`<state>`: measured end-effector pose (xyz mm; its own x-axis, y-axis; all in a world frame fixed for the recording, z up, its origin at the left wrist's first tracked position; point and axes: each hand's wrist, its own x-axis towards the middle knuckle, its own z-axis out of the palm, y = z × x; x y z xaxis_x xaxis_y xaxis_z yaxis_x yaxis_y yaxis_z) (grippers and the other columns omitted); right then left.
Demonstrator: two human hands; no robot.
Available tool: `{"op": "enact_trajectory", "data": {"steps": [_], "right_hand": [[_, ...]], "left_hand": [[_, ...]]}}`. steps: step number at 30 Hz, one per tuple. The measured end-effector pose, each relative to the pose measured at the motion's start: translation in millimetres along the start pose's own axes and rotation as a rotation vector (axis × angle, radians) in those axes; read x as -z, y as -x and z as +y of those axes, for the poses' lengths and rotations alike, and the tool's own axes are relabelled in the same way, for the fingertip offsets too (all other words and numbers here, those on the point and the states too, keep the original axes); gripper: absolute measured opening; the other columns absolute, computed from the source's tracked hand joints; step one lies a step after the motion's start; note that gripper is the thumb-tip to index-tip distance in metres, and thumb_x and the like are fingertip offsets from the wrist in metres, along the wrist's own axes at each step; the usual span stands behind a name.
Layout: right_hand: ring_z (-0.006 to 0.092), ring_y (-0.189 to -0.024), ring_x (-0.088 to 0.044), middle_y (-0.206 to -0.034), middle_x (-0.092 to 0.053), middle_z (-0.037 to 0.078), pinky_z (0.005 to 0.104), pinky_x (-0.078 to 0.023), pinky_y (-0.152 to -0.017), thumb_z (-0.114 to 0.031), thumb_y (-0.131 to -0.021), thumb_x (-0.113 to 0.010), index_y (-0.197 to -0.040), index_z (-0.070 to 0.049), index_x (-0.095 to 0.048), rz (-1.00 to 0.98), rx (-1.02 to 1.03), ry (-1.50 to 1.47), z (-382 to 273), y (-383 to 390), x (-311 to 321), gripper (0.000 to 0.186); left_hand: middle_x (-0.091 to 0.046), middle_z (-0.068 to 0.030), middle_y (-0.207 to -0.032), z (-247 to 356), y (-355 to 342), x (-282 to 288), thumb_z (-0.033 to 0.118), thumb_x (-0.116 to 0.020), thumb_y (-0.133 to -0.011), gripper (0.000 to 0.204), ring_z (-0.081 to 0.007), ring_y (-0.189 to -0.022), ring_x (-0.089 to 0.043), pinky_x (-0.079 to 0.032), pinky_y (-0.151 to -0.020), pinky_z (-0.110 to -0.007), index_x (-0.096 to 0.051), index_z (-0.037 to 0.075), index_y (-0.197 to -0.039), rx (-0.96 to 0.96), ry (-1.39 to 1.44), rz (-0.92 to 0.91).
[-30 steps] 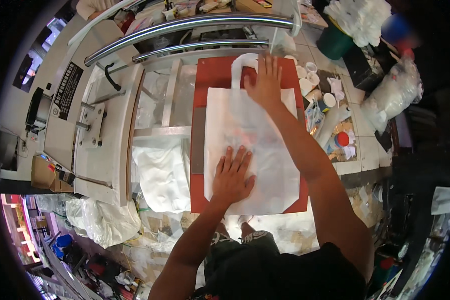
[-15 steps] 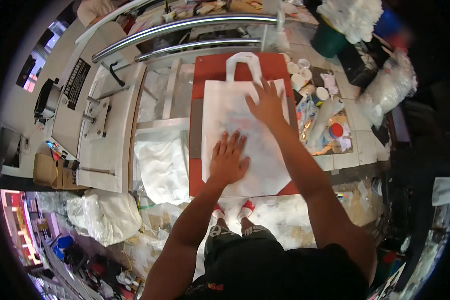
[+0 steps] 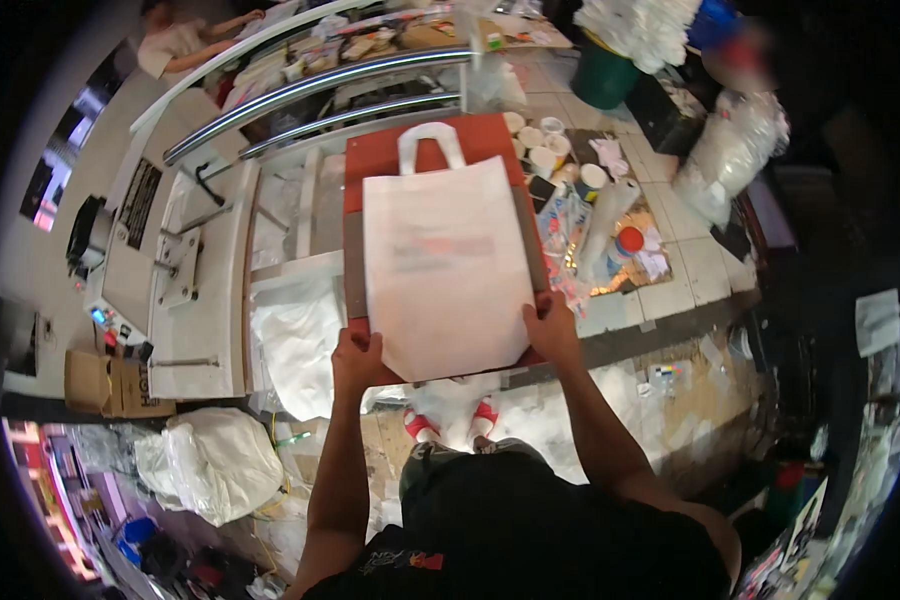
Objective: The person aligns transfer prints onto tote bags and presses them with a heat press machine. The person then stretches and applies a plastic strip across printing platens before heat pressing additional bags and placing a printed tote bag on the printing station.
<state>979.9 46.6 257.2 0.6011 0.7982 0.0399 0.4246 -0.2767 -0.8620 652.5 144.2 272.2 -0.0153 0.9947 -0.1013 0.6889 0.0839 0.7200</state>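
A white bag (image 3: 446, 280) lies flat on a red board (image 3: 370, 155) with darker side strips, its looped handle (image 3: 448, 142) pointing away from me and a faint pinkish-grey smudge showing at its middle. My left hand (image 3: 356, 352) has its fingers curled on the board's near left edge, beside the bag's lower corner. My right hand (image 3: 552, 322) grips the near right edge in the same way, thumb close to the bag. Left of the board, a pile of white material (image 3: 295, 350) sits lower down.
A white machine (image 3: 195, 280) with steel rails (image 3: 310, 82) stands left and behind. A co-worker (image 3: 175, 50) works at top left. Cups (image 3: 542, 158), bottles and wrappers cover a mat on the right, near a green bin (image 3: 600, 75) and a plastic-wrapped bundle (image 3: 720, 160). A cardboard box (image 3: 105, 380) is lower left.
Both my hands have left the bag's surface, where they lay spread, and moved outward to grip the board's near side edges. The board appears farther left, and more of the co-worker shows.
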Motion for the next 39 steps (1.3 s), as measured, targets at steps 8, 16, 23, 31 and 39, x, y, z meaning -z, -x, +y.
{"op": "enact_trajectory", "data": {"steps": [8,16,23,31,39], "right_hand": [[0.0406,-0.084,-0.065,-0.089,-0.065,0.024,0.0442,-0.051,-0.075,-0.015,-0.079,-0.068,-0.102,0.002,-0.053,-0.001,-0.076,0.035,-11,-8,-13,0.033],[0.0389,-0.092,-0.065,-0.098,-0.066,0.024,0.0427,-0.051,-0.081,-0.012,-0.08,-0.069,-0.106,0.002,-0.059,-0.018,-0.085,-0.063,-4,-4,-23,0.031],[0.0192,-0.074,-0.064,-0.082,-0.067,0.014,0.0328,-0.051,-0.068,-0.023,-0.084,-0.07,-0.094,0.002,-0.065,0.066,-0.075,-0.086,4,6,5,0.027],[0.0451,-0.079,-0.062,-0.083,-0.064,0.025,0.0527,-0.048,-0.067,-0.029,-0.094,-0.05,-0.085,-0.003,-0.063,-0.019,-0.146,0.354,178,99,-42,0.031],[0.0406,-0.11,-0.056,-0.115,-0.062,0.021,0.0508,-0.042,-0.096,-0.032,-0.076,-0.069,-0.116,-0.007,-0.063,-0.43,0.591,0.815,275,104,-254,0.047]], "left_hand": [[-0.065,-0.0101,-0.08,-21,-20,-26,0.019,-0.076,-0.075,0.033,-0.0187,-0.07,-0.063,-0.051,-0.066,-0.032,-0.058,0.0,-0.096,0.011,0.165,0.007],[-0.066,-0.0087,-0.081,-29,-13,-24,0.015,-0.075,-0.076,0.031,-0.0167,-0.073,-0.062,-0.051,-0.069,-0.03,-0.06,-0.001,-0.099,0.017,0.266,0.081],[-0.067,-0.0126,-0.097,-24,11,-6,0.023,-0.065,-0.089,0.032,-0.0203,-0.087,-0.065,-0.052,-0.075,-0.032,-0.058,-0.002,-0.109,0.033,0.289,0.063],[-0.064,-0.019,-0.094,-205,114,36,0.019,-0.062,-0.089,0.025,-0.0295,-0.082,-0.064,-0.053,-0.071,-0.037,-0.057,-0.001,-0.103,0.051,-0.048,0.048],[-0.066,-0.0171,-0.088,-361,292,66,0.022,-0.064,-0.084,0.022,-0.0304,-0.08,-0.066,-0.053,-0.073,-0.039,-0.062,0.003,-0.094,0.48,-0.112,-0.322]]}}
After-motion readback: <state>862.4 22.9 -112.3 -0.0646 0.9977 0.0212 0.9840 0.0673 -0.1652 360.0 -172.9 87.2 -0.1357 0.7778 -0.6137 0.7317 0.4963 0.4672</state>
